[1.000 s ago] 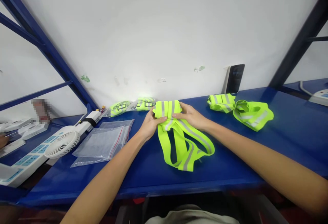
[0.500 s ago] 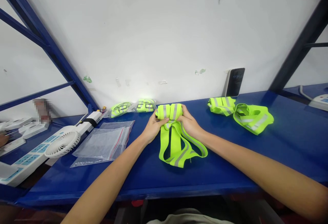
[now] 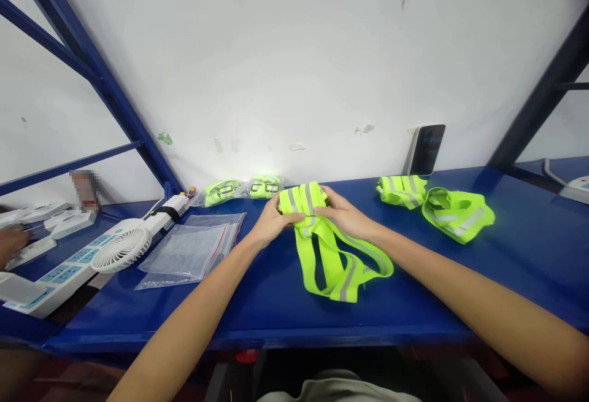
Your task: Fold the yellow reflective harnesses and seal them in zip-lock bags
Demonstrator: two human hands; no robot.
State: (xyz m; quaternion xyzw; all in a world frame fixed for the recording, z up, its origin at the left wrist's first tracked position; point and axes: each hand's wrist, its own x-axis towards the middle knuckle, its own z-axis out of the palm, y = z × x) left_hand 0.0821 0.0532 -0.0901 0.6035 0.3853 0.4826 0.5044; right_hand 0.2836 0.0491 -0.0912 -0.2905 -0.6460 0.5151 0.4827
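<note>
Both my hands grip a bright yellow-green reflective strap (image 3: 345,267) with grey stripes, its upper part rolled into a bundle. My left hand (image 3: 272,219) is closed on the bundle's left side, thumb across the front. On the right side, my right hand (image 3: 345,213) is closed round it too, thumb near the middle. Loose loops hang below and spread over the blue table. To the right lie a folded reflective strap (image 3: 401,191) and a looser one (image 3: 458,213). Two bagged straps, one at the left (image 3: 221,192) and one nearer (image 3: 265,186), rest by the wall.
Clear zip bags (image 3: 188,248) lie left on the blue table (image 3: 262,310). Beside them are a white fan (image 3: 122,248) and a power strip (image 3: 69,273). A phone (image 3: 427,149) leans against the wall. Another person's hand (image 3: 13,243) shows at the far left.
The hanging loops have swung to the right and spread. My hands keep hold of the rolled bundle, which is tilted slightly more. The view has shifted a little.
</note>
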